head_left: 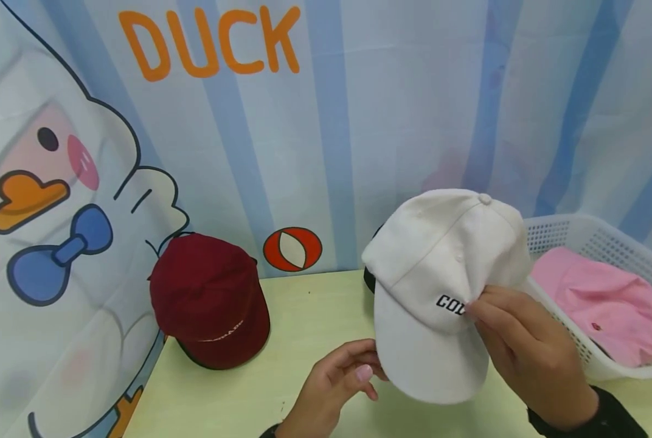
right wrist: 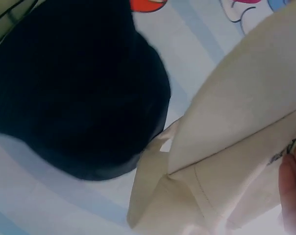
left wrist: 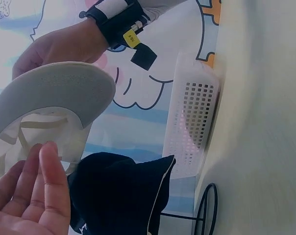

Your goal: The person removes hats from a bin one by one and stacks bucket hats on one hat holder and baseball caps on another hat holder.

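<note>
The right hand [head_left: 528, 353] pinched the white baseball cap [head_left: 441, 292] at the front panel beside its black lettering and held it raised above the pale green table [head_left: 282, 316]. The left hand [head_left: 331, 383] sat just below the cap's brim, fingers loosely curled and touching the brim edge without gripping it. A maroon cap [head_left: 211, 301] lay well left of the left hand, a black cap [left wrist: 118, 196] lay behind the white cap, and a white basket [head_left: 599, 243] holding a pink cap [head_left: 605, 304] stood right of the right hand.
</note>
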The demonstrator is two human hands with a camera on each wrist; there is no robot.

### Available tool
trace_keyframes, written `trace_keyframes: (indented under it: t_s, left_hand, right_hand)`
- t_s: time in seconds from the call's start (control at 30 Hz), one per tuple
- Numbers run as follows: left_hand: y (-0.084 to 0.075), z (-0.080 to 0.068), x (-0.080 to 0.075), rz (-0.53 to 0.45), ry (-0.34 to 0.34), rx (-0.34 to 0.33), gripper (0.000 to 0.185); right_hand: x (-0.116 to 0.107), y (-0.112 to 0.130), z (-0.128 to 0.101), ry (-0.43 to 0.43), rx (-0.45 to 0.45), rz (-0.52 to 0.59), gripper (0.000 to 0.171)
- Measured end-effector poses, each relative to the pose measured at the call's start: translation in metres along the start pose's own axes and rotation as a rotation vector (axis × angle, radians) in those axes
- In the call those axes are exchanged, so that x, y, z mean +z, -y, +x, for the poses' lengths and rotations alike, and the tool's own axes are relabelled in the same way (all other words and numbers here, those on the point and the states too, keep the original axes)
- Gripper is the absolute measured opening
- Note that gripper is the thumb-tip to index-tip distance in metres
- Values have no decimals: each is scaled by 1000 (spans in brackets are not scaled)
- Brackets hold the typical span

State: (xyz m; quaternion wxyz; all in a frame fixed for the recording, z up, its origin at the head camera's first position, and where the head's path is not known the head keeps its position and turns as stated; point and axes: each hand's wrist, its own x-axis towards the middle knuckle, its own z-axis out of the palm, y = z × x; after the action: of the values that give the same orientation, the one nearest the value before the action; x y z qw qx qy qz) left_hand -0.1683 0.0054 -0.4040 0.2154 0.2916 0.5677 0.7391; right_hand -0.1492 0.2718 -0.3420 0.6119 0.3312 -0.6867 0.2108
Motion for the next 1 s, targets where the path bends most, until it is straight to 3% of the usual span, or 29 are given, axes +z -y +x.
trace_keyframes:
  t_s: [0.1, 0.27, 0.63, 0.8, 1.0]
  left_hand:
    - [1, -1, -1, -15, 12, 36, 42]
    - [-4, -4, 0, -4, 2, 26, 43]
    - [-13, -8, 4, 40, -119, -104, 44]
    - [-13, -8, 3, 60, -195, -142, 42]
    - [-13, -7, 2, 78, -234, -159, 40]
  right_hand:
    - [5, 7, -1, 6, 2, 23, 31]
    - [11, 16, -5, 5, 19, 53, 31]
    - [25, 23, -16, 150, 11, 131, 31]
    - [30, 26, -18, 176, 0, 155, 30]
    - [34, 31, -21, 183, 12, 154, 30]
